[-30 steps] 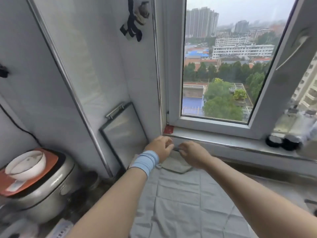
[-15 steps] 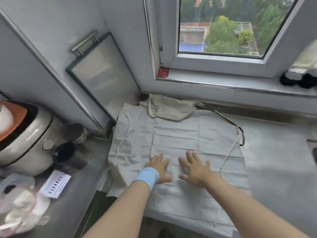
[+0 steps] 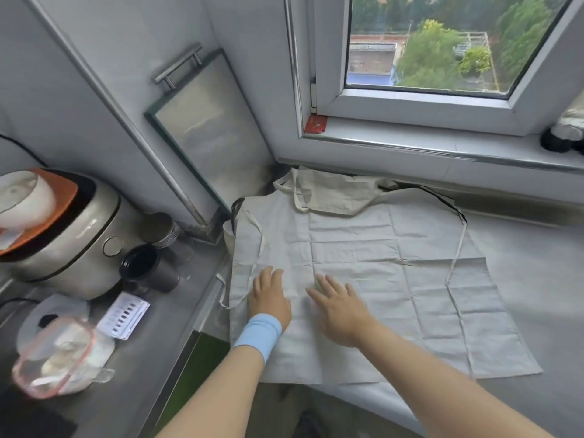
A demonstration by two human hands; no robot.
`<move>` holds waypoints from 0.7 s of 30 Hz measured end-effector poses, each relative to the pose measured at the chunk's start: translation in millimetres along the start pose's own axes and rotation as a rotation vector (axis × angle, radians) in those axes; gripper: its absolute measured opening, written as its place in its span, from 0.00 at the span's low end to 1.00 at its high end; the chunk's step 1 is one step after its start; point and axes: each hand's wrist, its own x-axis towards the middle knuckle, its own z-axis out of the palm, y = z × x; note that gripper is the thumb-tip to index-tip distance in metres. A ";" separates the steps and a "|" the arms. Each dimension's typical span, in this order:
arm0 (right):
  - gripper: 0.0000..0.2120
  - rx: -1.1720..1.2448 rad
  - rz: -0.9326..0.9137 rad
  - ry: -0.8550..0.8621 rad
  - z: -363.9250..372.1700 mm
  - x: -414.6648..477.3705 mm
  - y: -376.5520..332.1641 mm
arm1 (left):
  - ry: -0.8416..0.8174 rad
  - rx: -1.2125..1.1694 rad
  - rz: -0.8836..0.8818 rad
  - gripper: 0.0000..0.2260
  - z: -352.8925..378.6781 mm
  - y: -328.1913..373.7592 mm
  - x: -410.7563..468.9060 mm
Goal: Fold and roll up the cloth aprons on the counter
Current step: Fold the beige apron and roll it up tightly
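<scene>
Two flat hands on apron (image 3: 363,263) | pale, creased, spread open

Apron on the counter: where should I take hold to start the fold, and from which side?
Pinch the near right hem corner of the apron, coming in low from the right. The cloth lies flat on the counter, so only its edges offer a grip; that corner is probably easiest, lying exposed with bare counter beside it.
</scene>
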 end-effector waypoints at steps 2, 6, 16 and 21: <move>0.33 -0.039 -0.002 -0.068 14.3 -0.3 -7.9 | 0.073 -0.129 -0.203 0.27 -2.7 -18.8 -9.3; 0.33 -0.115 0.027 -0.056 29.2 -2.0 -9.7 | 0.009 -0.405 -0.529 0.33 -3.0 -53.7 -22.6; 0.30 -0.201 0.081 0.015 44.0 -11.4 -36.0 | 0.035 -0.675 -0.597 0.09 -28.7 -88.9 -44.7; 0.29 -0.162 0.053 0.058 33.5 -21.9 -34.9 | -0.272 -0.697 -0.452 0.15 -43.5 -87.7 -61.5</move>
